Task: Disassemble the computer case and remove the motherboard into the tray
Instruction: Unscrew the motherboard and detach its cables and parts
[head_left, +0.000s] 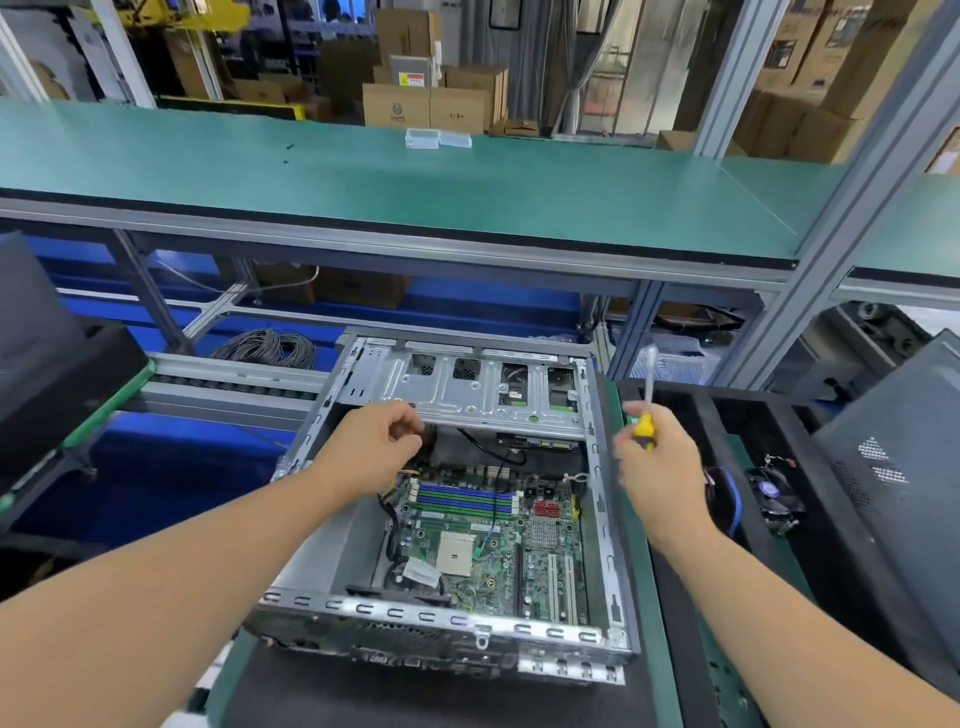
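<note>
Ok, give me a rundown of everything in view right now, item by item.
computer case: one, grey metal, open, centre
motherboard: one, green, inside the case
drive cage: one, silver, far end of the case
screwdriver: one, yellow handle, blurred shaft pointing up, in right hand
fan: one, black, on dark tray at right
cable coil: one, grey, behind the case at left
clear boxes: two, on green shelf
cardboard boxes: several, brown, background
left hand: fingers curled at the cage's edge
right hand: gripping the screwdriver
</note>
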